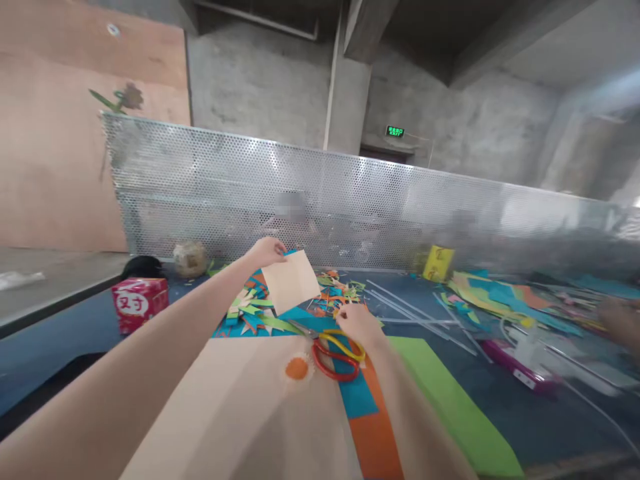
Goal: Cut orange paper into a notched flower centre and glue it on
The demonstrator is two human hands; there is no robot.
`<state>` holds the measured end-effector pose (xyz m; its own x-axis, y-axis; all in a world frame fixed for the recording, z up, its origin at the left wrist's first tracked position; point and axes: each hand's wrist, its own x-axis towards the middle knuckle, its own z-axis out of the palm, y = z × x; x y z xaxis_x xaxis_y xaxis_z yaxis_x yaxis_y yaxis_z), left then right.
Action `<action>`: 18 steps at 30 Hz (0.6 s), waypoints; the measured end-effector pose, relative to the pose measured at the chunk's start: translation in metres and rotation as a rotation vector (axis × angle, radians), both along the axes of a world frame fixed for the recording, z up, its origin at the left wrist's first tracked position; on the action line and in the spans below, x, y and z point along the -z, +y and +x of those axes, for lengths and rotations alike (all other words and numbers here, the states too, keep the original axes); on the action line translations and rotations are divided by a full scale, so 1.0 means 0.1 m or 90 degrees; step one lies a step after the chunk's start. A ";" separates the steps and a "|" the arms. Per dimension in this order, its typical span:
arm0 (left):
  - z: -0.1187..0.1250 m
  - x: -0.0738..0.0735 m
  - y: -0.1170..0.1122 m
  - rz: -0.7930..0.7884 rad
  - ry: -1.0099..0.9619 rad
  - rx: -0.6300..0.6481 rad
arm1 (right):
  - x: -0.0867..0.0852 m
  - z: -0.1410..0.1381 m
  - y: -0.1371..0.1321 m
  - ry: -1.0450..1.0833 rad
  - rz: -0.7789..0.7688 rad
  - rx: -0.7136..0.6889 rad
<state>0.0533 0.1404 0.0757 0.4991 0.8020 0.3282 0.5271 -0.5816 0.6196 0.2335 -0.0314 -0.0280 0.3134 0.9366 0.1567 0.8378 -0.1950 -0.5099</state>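
My left hand is closed, pinching the upper edge of a small cream sheet held above the scraps. My right hand has its fingers curled together over the near side of the scrap pile; what they hold, if anything, is too small to make out. Just below that hand lies a pair of scissors with red and yellow handles. The scissors rest partly on a large cream sheet, beside an orange round piece. Blue, orange and green sheets lie to the right, partly under my right forearm.
Coloured paper scraps cover the table's middle. White sticks lie to their right, near a yellow card box and a purple-based device. A pink box stands left. A perforated metal screen borders the back. Another person's hand is far right.
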 end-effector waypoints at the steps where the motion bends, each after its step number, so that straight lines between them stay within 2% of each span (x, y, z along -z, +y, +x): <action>1: -0.05 -0.07 -0.04 0.017 -0.042 0.008 | 0.00 -0.02 0.01 0.031 0.023 -0.009; 4: -0.17 -0.17 -0.22 0.041 -0.176 0.051 | 0.00 -0.10 0.06 0.154 0.099 -0.053; 7: -0.22 -0.09 -0.44 0.021 -0.294 0.065 | 0.00 -0.20 0.10 0.284 0.165 -0.110; 9: -0.24 0.05 -0.57 -0.007 -0.356 0.062 | 0.00 -0.24 0.12 0.345 0.200 -0.139; 12: -0.24 0.35 -0.67 -0.044 -0.416 0.054 | 0.04 -0.22 0.14 0.395 0.227 -0.148; 15: -0.24 0.65 -0.69 -0.068 -0.458 0.029 | 0.09 -0.18 0.15 0.402 0.226 -0.145; 18: -0.26 0.90 -0.66 -0.093 -0.477 0.013 | 0.12 -0.15 0.16 0.384 0.226 -0.151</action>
<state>0.0272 0.0747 -0.0140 0.2003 0.8562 0.4762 -0.0754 -0.4712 0.8788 0.2189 -0.0155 -0.0400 0.2367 0.9149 0.3269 0.3916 0.2180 -0.8939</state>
